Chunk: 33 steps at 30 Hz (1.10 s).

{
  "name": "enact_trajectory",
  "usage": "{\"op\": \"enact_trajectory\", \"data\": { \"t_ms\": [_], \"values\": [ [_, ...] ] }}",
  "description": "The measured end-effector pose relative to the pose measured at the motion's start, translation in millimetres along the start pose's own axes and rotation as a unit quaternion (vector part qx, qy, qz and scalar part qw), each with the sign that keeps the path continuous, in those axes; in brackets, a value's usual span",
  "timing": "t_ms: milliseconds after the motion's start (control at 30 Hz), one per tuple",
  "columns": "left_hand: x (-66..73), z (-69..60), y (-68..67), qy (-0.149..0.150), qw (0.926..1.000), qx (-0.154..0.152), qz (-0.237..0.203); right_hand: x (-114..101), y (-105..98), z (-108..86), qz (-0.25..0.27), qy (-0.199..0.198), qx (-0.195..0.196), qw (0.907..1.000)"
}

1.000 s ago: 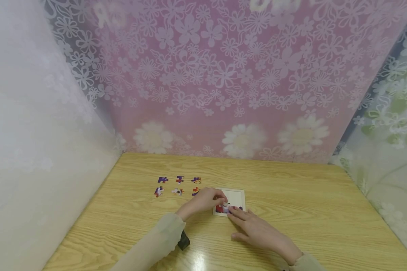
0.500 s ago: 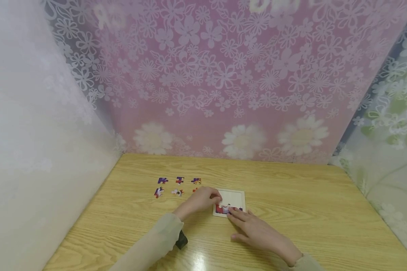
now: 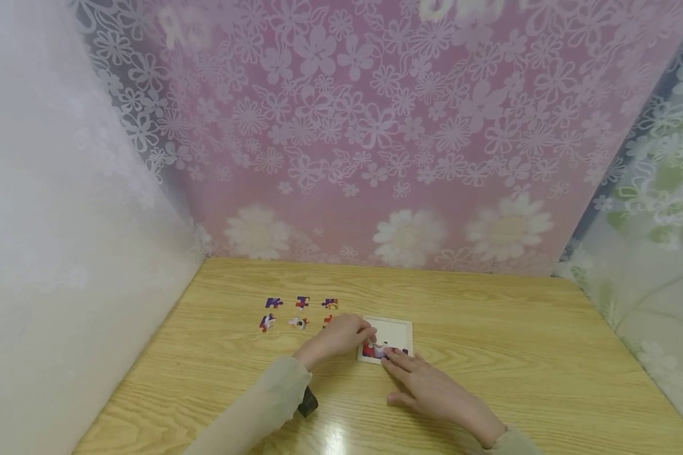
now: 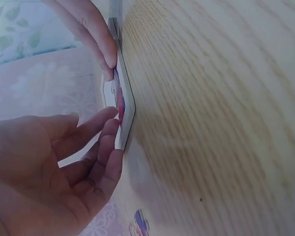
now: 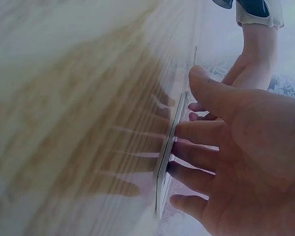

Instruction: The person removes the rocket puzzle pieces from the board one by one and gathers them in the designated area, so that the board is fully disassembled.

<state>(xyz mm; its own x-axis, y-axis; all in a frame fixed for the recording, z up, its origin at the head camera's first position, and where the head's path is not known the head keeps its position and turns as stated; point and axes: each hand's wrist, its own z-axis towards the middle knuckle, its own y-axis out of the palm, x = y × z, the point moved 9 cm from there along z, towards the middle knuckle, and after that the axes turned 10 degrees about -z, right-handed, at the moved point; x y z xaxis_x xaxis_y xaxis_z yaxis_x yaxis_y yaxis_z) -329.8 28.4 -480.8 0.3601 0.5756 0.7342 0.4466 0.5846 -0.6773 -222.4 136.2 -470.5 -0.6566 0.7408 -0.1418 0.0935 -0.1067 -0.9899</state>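
A small pale puzzle tray (image 3: 389, 320) lies on the table, with joined red, white and purple jigsaw pieces (image 3: 370, 349) along its near side. At the tray's left side is my left hand (image 3: 338, 335). In the left wrist view its loosely bent fingertips (image 4: 109, 112) touch the pieces and the tray's edge, and the thumb stands apart from them. My right hand (image 3: 432, 385) lies with straight fingers over the tray's near right corner. The right wrist view shows its fingertips (image 5: 179, 172) on the tray's rim (image 5: 162, 169). Part of the pieces is hidden under the fingers.
Several loose jigsaw pieces (image 3: 302, 303) lie in two rows left of the tray; one (image 3: 327, 321) is partly behind the left hand. The wooden table (image 3: 489, 328) meets a flowered pink curtain (image 3: 341, 158) at the back and pale sheets on both sides.
My left hand has let go of a light piece, which now lies flat with the others in the tray. The left fingers have shifted slightly left. My right hand stays in place.
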Motion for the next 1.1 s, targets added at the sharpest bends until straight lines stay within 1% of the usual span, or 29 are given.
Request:
{"op": "enact_trajectory", "data": {
  "t_ms": [100, 167, 233, 367, 467, 533, 667, 833, 967, 1100],
  "values": [
    [-0.4, -0.7, -0.7, 0.0, 1.0, 0.003, 0.002, 0.1, 0.7, 0.2, -0.004, 0.0, 0.001, 1.0],
    [-0.3, -1.2, -0.5, 0.005, 1.0, 0.002, 0.002, 0.0, 0.8, 0.1, -0.004, 0.0, 0.002, 1.0],
    [0.4, -2.4, 0.5, 0.01, 0.9999, -0.006, 0.005, -0.1, 0.7, -0.2, -0.003, -0.001, 0.002, 1.0],
    [1.8, -4.6, 2.4, 0.014, 0.9996, -0.024, -0.006, -0.4, -0.3, -1.0, 0.003, -0.001, 0.003, 1.0],
    [1.7, -5.5, 3.1, 0.012, 0.9994, -0.029, -0.018, -1.3, -1.6, -1.6, 0.003, -0.004, 0.005, 1.0],
    [2.0, -5.8, 3.5, 0.012, 0.9993, -0.029, -0.018, -1.2, -1.6, -1.5, 0.002, -0.005, 0.005, 1.0],
    [4.0, -5.4, 4.6, 0.018, 0.9993, -0.03, -0.008, -0.5, -0.4, -1.1, 0.004, -0.005, 0.004, 1.0],
    [7.4, -4.3, 6.4, 0.029, 0.9987, -0.033, 0.024, -0.6, -0.3, -1.4, 0.002, -0.008, 0.005, 1.0],
    [6.4, -2.6, 8.1, 0.021, 0.9984, -0.036, 0.038, -1.1, -0.4, -1.5, -0.002, -0.01, 0.007, 0.9999],
    [4.8, -2.4, 7.5, 0.008, 0.9991, -0.036, 0.021, -0.8, 0.0, -0.8, -0.001, -0.009, 0.005, 0.9999]
  ]
}}
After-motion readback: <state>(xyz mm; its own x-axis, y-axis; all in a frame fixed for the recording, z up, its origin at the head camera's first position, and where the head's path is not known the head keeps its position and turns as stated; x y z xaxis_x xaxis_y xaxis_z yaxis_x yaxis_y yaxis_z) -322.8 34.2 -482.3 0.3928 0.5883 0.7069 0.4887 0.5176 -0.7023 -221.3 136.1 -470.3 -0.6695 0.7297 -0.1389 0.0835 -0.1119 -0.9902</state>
